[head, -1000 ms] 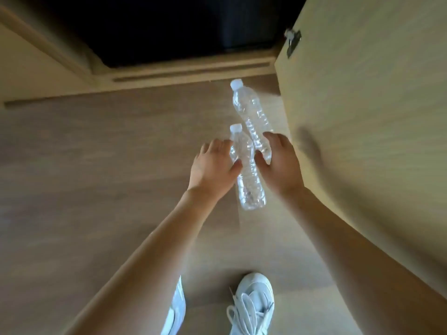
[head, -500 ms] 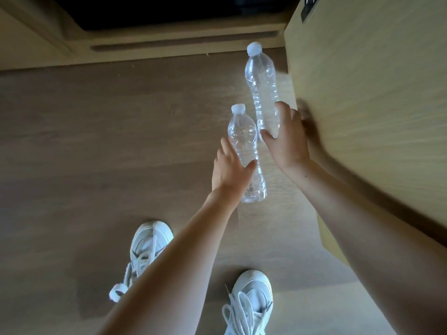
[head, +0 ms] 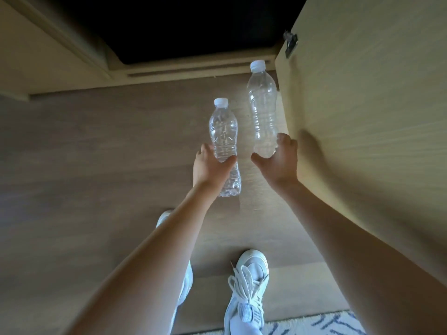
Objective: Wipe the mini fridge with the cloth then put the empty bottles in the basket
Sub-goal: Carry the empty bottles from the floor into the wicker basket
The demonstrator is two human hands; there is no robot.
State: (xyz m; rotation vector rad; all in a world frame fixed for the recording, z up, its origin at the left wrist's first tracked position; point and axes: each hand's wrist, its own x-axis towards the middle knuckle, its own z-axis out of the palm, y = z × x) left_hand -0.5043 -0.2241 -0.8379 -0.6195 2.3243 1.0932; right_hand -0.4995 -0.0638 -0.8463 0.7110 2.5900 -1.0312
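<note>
Two clear empty plastic bottles with white caps are held up over the wooden floor. My left hand grips the smaller ribbed bottle around its middle. My right hand holds the taller bottle by its base, close to the open cabinet door. Both bottles point away from me, caps toward the dark cabinet opening. No cloth or basket is in view.
The light wood door stands open on the right with a metal hinge near its top. My white sneakers stand on the floor below. A patterned rug edge lies at the bottom right.
Both hands have drawn apart, so the two bottles no longer overlap. The view has tilted up, showing more of the dark cabinet opening.
</note>
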